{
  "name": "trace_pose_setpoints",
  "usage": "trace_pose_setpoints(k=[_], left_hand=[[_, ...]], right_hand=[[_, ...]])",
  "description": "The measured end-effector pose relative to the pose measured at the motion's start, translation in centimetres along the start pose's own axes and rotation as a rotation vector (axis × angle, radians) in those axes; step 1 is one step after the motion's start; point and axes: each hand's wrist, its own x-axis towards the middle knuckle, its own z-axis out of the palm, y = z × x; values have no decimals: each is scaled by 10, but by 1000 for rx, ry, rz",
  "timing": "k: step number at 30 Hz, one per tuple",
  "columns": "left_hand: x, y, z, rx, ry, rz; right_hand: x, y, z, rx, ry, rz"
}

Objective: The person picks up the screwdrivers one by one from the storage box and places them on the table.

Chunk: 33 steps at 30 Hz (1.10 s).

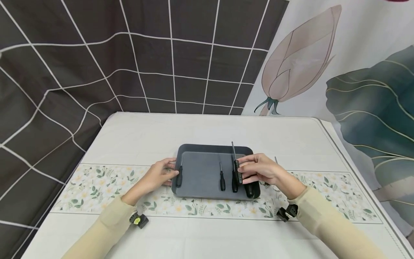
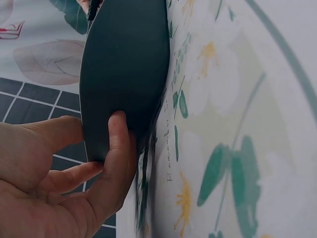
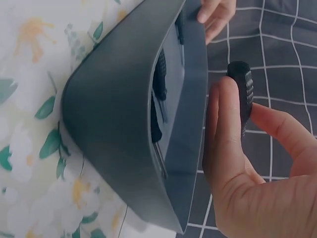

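My right hand (image 1: 258, 169) pinches the black ribbed handle of a screwdriver (image 1: 238, 171) between thumb and fingers, above the right part of a grey tray (image 1: 200, 194). Its shank points away from me. In the right wrist view the same handle (image 3: 241, 82) stands out over the rim. My left hand (image 1: 158, 175) grips the tray's left side, thumb at the rim and fingers against the outer wall (image 2: 124, 64). Inside lie several black-handled screwdrivers: one (image 1: 179, 178) along the left wall, a small one (image 1: 222, 181) right of centre, another (image 1: 234, 181) beside it. A thicker black handle (image 1: 249, 190) lies at the right end, partly hidden.
The tray stands on a white tablecloth (image 1: 161, 133) with a flowered band (image 1: 106, 180). A thin metal shank (image 1: 276, 160) shows behind my right wrist. A dark grid-patterned curtain (image 1: 191, 61) hangs at the back and left, a flower-printed one (image 1: 297, 64) at the right.
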Motion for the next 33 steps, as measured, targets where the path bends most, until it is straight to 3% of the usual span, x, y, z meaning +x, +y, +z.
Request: trace_pose_setpoints(k=[33], left_hand=[[0, 3, 0, 15, 5, -1]], right_hand=[[-37, -3, -57, -46, 25, -38]])
